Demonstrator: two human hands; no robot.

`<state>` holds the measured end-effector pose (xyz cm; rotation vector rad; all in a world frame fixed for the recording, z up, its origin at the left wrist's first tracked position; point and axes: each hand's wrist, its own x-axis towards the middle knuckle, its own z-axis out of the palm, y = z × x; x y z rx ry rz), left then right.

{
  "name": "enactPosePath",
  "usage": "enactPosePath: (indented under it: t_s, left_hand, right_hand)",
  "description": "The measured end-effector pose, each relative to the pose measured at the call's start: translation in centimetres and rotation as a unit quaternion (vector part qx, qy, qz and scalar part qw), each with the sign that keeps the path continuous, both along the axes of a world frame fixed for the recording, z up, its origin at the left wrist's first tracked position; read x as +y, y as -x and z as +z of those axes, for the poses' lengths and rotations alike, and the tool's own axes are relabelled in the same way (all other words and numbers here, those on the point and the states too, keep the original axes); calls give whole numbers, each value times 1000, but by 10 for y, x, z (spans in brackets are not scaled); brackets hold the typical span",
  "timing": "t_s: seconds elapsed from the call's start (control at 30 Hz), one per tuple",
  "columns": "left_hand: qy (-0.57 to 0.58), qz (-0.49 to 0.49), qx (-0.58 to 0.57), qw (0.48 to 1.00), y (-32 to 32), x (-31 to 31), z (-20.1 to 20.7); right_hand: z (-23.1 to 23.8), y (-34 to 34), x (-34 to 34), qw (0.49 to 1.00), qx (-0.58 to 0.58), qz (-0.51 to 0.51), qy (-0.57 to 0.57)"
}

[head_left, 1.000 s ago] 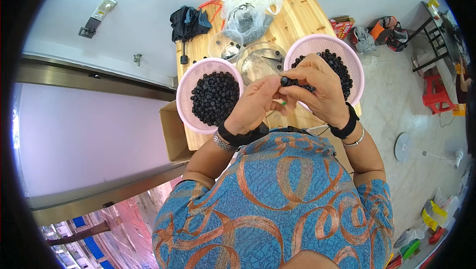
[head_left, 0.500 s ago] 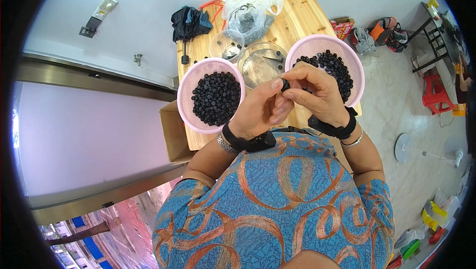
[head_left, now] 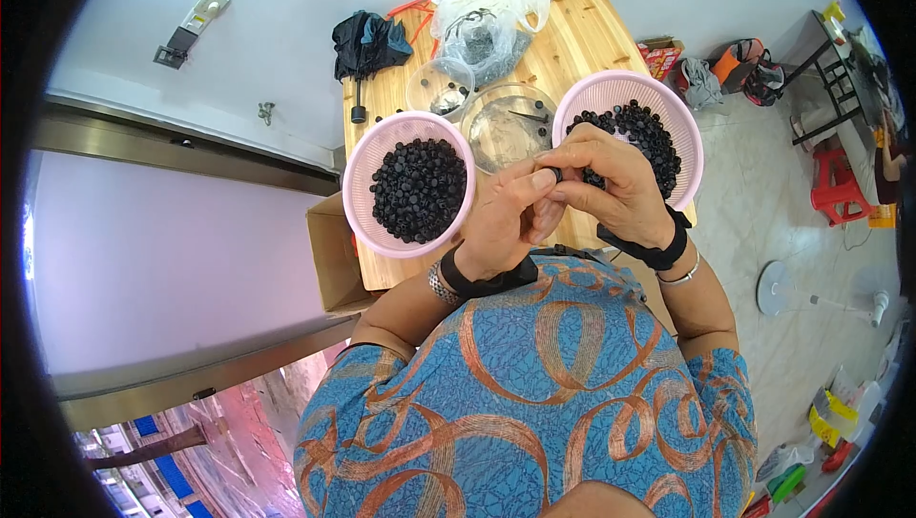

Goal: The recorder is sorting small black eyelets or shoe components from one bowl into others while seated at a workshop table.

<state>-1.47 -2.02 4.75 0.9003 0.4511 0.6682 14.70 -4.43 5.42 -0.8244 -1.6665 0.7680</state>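
Between the fingertips of both hands sits a small round black piece (head_left: 556,175), mostly covered by fingers. My left hand (head_left: 510,208) pinches it from the left, thumb on top. From the right, my right hand (head_left: 611,175) grips it between thumb and forefinger, partly over the right basket. That pink basket (head_left: 692,122) holds a loose layer of black pieces (head_left: 654,141). To the left, another pink basket (head_left: 353,189) carries a deeper heap of similar black pieces (head_left: 417,189). Their exact kind is too small to tell.
Behind my hands a clear round tray (head_left: 491,132) holds a thin dark tool and a few pieces. Beside it stand a clear bowl (head_left: 420,89), a plastic bag (head_left: 487,17) and a folded black umbrella (head_left: 367,46) on the wooden table (head_left: 596,22). A cardboard box (head_left: 334,260) stands left.
Both hands have shifted slightly, and the fingers now close further over the black piece, so less of it shows. The left wrist has turned a little.
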Motion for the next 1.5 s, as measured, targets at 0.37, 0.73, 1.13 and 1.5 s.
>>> enactPosePath:
  t_s: [0.37,0.73,1.13,1.5]
  left_hand:
    - [-60,40,43,996,11,5,-11]
    - [-187,219,323,901,87,45,-39]
    - [-486,142,530,680,130,151,-51]
    - [-493,-79,662,559,57,320,-208]
  right_hand:
    - [-4,7,2,999,-14,-12,41]
    - [-32,-6,6,989,32,-55,134]
    - [-61,-38,9,961,27,-133,241]
    - [-69,-33,5,948,-32,-98,300]
